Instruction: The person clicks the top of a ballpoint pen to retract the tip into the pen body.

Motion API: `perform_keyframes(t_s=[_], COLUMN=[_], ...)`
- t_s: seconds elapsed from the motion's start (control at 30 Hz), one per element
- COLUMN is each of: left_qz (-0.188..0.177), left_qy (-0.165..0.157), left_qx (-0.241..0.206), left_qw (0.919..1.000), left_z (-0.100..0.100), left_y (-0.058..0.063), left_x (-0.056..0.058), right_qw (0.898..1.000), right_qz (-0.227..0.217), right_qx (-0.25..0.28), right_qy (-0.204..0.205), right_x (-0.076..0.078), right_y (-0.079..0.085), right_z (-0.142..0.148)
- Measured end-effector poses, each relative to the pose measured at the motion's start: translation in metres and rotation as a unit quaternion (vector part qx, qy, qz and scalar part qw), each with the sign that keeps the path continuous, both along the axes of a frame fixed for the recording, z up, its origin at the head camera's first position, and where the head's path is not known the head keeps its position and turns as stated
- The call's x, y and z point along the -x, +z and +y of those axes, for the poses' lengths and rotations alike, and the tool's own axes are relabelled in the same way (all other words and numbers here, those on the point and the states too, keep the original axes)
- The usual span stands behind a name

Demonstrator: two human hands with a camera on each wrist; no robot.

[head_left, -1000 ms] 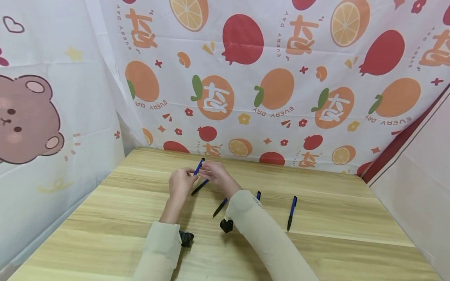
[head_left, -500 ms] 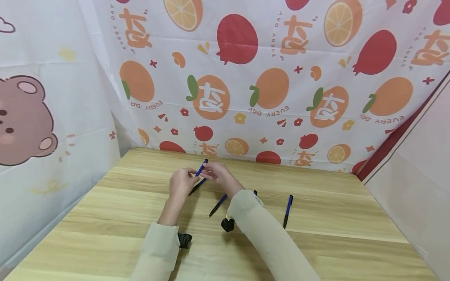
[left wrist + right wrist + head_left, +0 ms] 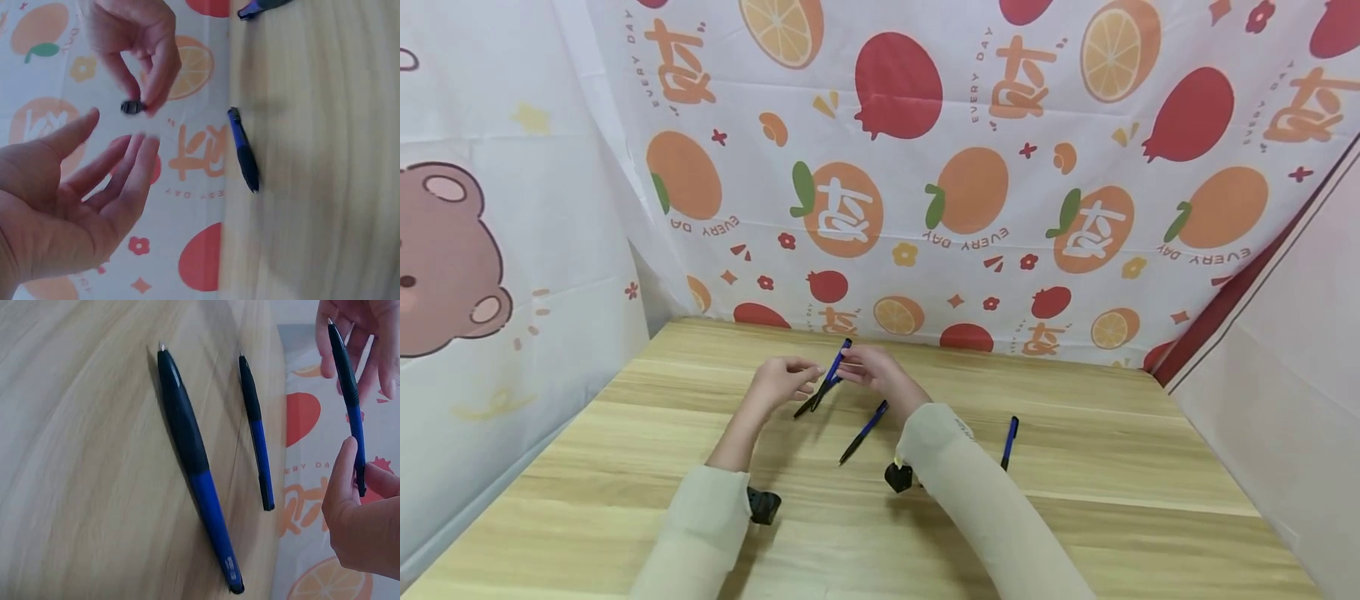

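My right hand (image 3: 874,372) pinches a blue and black ballpoint pen (image 3: 355,422) near its clicker end, with the metal tip pointing up in the right wrist view. In the left wrist view only the dark end of this pen (image 3: 131,107) shows, below the right thumb and fingers. My left hand (image 3: 81,212) is just beside it, fingers spread and holding nothing. A similar pen (image 3: 805,408) lies on the table under the held one, partly overlapped by it in the head view. Nearer the right forearm lies another such pen (image 3: 862,433).
One more pen (image 3: 1011,440) lies to the right of the right sleeve, which hides its lower end. Behind the wooden table (image 3: 1097,467) hangs a fruit-print cloth (image 3: 910,200). Small black cameras (image 3: 763,506) sit at both wrists.
The left hand has let go of the pen and drawn away to the left, its fingers opening. The pen stays in the right hand. The head view has shifted slightly to the right.
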State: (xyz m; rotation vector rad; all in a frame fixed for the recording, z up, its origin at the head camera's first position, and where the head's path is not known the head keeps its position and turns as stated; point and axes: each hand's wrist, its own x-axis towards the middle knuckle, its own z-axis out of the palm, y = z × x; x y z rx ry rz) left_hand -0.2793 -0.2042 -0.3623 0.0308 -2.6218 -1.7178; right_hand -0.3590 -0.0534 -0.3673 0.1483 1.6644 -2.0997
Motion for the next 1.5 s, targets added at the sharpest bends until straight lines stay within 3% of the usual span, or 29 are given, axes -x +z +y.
perform_keyframes(t_s=[0.17, 0.33, 0.47, 0.77, 1.03, 1.2, 1.5], left_qz=[-0.087, -0.16, -0.185, -0.19, -0.169, -0.168, -0.183], left_qy=[-0.073, -0.122, -0.131, -0.132, -0.148, -0.158, -0.143], left_qx=[-0.104, -0.185, -0.227, -0.252, -0.238, -0.238, -0.238], left_qw=[0.9881, 0.9618, 0.9471, 0.9396, 0.9448, 0.9437, 0.943], left_z=[-0.003, -0.004, -0.003, 0.0, 0.008, 0.011, 0.014], left_y=[0.001, -0.003, -0.006, -0.009, -0.009, -0.007, -0.009], left_x=[0.002, 0.003, 0.003, -0.002, -0.007, -0.009, -0.009], right_qw=[1.0, 0.999, 0.999, 0.998, 0.997, 0.997, 0.994], right_qz=[0.003, 0.003, 0.001, 0.015, 0.032, 0.027, 0.023], right_qx=[-0.01, -0.021, -0.026, -0.035, -0.014, 0.007, 0.022], right_qy=[0.012, 0.026, 0.035, 0.044, 0.069, 0.078, 0.1], right_x=[0.001, 0.001, -0.001, -0.005, -0.009, -0.008, -0.01], right_y=[0.002, 0.003, 0.004, 0.002, 0.003, 0.002, 0.005], right_z=[0.008, 0.013, 0.015, 0.016, 0.014, 0.014, 0.016])
